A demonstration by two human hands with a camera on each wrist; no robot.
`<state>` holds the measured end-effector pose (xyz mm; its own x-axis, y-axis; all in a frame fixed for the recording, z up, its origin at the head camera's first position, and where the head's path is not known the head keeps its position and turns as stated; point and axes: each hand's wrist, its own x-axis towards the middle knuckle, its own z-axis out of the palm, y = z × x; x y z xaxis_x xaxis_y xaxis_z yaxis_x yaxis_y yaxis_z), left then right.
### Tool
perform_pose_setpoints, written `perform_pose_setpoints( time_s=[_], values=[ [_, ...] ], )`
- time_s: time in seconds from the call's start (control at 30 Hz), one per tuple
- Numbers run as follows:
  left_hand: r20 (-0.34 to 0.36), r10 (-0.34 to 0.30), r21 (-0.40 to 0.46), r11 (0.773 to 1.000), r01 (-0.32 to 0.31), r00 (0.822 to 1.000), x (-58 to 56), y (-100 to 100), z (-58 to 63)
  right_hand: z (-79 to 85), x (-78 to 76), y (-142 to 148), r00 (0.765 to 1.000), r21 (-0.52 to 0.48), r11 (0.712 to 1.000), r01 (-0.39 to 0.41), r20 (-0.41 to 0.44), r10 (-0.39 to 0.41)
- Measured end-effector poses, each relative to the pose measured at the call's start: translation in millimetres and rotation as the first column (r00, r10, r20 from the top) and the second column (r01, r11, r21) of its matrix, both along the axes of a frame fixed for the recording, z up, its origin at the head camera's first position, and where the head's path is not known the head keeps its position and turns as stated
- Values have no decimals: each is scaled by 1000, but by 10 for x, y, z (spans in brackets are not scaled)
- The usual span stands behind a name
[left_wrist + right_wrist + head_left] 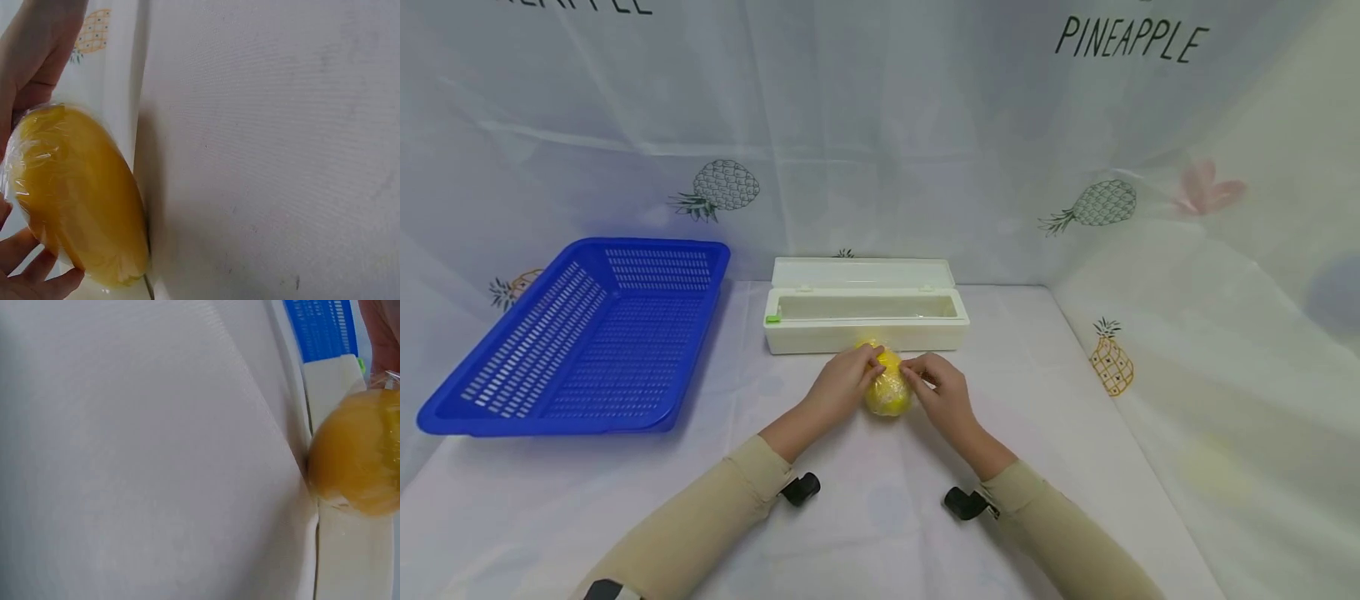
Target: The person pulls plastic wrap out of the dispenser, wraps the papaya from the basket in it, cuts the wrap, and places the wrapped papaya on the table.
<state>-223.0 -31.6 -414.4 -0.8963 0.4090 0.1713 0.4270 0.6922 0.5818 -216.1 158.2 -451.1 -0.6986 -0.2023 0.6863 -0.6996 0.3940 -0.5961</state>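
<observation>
A yellow fruit (889,388), wrapped in clear plastic film, is on the white cloth in front of a film box. Its exact kind is hard to tell. At its left side, my left hand (844,377) has bent fingers and thumb on the film; these fingers (39,275) show low in the left wrist view. From the other side my right hand (942,390) pinches the film between thumb and forefinger. The right wrist view shows the wrapped fruit (357,456) at its right edge, with part of the left hand above; the right hand is out of that view.
Just behind the fruit stands a long white cling film box (867,337), its lid raised, with a green piece at the left end. A blue perforated basket (685,367) is to the left. Cloth printed with pineapples hangs behind and on the right.
</observation>
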Motion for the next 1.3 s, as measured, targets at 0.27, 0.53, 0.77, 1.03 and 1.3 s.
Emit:
perform_pose_setpoints(
  time_s=[0.27,0.53,0.77,1.03,1.3],
  values=[
    [-34,28,4,1000,-28,999,-41,26,-22,-31,0,-64,971,-81,985,151,198,-132],
    [-51,58,37,998,-56,997,-43,56,-39,-58,-51,-11,886,-138,972,190,450,-109],
    [49,84,174,980,-92,995,-63,94,-83,-109,-181,96,695,-95,978,184,716,-62],
    [244,89,334,927,-170,966,-90,12,-161,-14,-170,56,628,-68,997,36,777,30],
    [219,123,314,930,-190,968,-107,-22,-223,49,-116,-75,632,-168,984,-53,758,163]
  ],
)
